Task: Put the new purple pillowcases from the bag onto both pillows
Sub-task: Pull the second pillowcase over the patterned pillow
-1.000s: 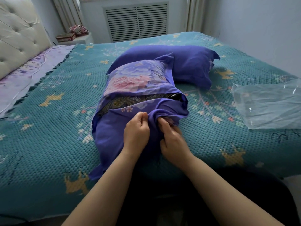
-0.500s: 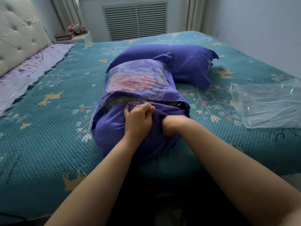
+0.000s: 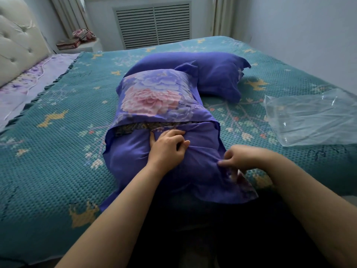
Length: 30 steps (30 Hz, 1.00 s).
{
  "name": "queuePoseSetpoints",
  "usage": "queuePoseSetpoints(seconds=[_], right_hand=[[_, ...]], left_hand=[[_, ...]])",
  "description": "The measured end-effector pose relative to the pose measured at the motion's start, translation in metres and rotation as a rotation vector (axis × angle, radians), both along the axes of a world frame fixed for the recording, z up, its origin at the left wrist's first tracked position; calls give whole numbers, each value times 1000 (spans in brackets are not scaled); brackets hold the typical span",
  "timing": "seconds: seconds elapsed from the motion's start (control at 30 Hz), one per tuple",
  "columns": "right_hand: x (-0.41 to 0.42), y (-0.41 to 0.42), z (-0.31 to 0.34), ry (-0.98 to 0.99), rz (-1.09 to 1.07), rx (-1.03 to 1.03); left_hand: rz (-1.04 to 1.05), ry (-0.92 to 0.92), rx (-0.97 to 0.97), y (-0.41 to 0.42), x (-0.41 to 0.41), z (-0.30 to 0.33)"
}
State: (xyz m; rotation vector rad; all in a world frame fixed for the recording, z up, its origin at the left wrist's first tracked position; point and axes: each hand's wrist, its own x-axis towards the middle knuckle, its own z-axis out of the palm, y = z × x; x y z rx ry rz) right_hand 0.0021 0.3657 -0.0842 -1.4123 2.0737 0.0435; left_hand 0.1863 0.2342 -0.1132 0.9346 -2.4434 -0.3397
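Head view, near pillow (image 3: 154, 97): lies on the bed (image 3: 58, 151), long axis running away from the person, flap end nearest.
Purple pillowcase (image 3: 131, 157): covers it, though a dark strip shows at the flap opening.
Left hand (image 3: 167, 147): fingers curled, gripping the flap at the opening; nearer the gap.
Right hand (image 3: 239, 158): pinches the near right corner.
Second pillow (image 3: 218, 74): beyond, cased.
Bag (image 3: 313, 118): right, apart.

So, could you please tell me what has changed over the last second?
The right hand came out of the purple pillowcase opening and now pinches its right edge; the left hand slid up the flap. The second purple pillow and clear plastic bag stayed put.
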Motion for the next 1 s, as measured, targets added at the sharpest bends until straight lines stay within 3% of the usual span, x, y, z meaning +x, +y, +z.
queuePoseSetpoints(seconds=[0.13, 0.23, 0.33, 0.4, 0.5, 0.63, 0.73, 0.83, 0.93, 1.0], right_hand=[[-16, -32, 20, 137, -221, -646], [-9, -55, 2, 104, -4, -564], [-6, -70, -9, 146, 81, -584], [-7, -76, -7, 200, 110, -640], [-5, -77, 3, 262, 251, -555], [-20, -76, 39, -43, 264, -277], [-31, -92, 61, 85, 197, -488], [-31, -107, 56, 352, -37, -770], [-19, -114, 41, 307, -62, -770], [-19, -113, 43, 223, 3, -650]], left_hand=[[45, 2, -93, 12, 1, -1], [39, 117, -447, 29, 4, -7], [-343, 140, -659, 63, -1, -18], [-426, -86, -631, 75, -4, -29], [-285, -306, -540, 68, -6, -40], [-272, -223, -511, 68, -5, -36], [-427, -144, -575, 69, -6, -24], [-519, -135, -610, 65, -6, -5], [-481, -157, -583, 61, 1, -4], [-413, -146, -581, 62, 7, -9]])
